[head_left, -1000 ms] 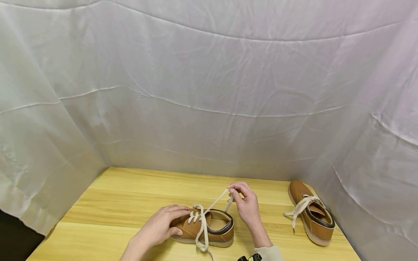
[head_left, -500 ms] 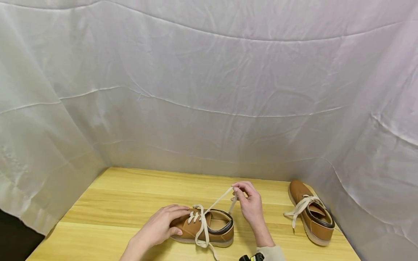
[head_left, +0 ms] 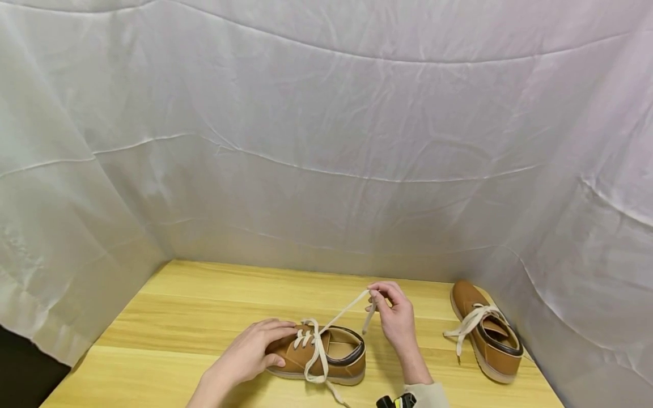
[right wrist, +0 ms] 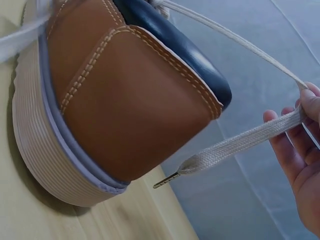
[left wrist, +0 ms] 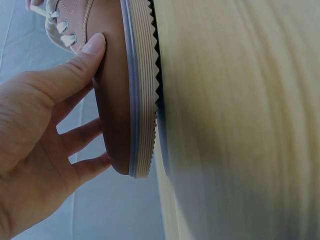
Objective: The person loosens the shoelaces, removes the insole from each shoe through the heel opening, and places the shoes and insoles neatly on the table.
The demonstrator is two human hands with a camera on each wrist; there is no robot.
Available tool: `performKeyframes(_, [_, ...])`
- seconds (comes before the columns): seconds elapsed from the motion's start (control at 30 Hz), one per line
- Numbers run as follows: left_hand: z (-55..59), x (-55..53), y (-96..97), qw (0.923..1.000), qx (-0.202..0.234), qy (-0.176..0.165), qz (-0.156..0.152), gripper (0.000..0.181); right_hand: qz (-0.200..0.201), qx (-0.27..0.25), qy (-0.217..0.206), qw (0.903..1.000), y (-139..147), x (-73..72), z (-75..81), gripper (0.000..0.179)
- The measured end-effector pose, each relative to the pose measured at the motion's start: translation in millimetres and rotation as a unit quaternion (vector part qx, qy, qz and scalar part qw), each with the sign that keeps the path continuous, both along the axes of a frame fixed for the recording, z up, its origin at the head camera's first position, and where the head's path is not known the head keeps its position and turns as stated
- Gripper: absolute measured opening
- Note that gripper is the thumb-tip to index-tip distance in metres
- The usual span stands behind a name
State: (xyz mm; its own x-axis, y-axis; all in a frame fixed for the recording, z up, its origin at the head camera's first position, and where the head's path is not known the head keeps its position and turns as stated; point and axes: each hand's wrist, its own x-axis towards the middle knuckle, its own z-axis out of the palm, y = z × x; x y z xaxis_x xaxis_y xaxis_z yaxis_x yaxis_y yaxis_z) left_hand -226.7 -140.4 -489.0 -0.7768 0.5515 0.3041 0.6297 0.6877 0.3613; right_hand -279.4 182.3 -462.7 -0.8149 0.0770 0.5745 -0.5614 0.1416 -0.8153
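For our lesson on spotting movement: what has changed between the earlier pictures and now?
The right hand has moved right, drawing the lace with it; the bow's near loop has shrunk. Nothing was newly gripped or let go. The left hand stays on the near shoe; the far shoe is unmoved.

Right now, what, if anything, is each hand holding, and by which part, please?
The left hand holds the nearer shoe by its toe; the right hand pinches its lace, short of the loose tip.

At lower centre the shoe (head_left: 298, 357) looks smooth leather, its collar (right wrist: 200, 65) glossy; the lace (right wrist: 240, 147) is woven cloth, metal-tipped; the table (head_left: 168, 317) wood-grained.
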Motion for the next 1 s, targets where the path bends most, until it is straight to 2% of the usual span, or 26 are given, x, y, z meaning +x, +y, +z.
performKeyframes(0.77, [0.3,0.0,0.5,1.0,-0.002,-0.006,0.004,0.064,-0.013,-0.002,-0.006,0.9999,9,0.4,1.1,0.012])
performKeyframes(1.0, [0.5,0.7,0.3,1.0,0.002,-0.004,0.002,0.064,-0.018,-0.016,-0.004,0.9997,13,-0.5,1.1,0.011])
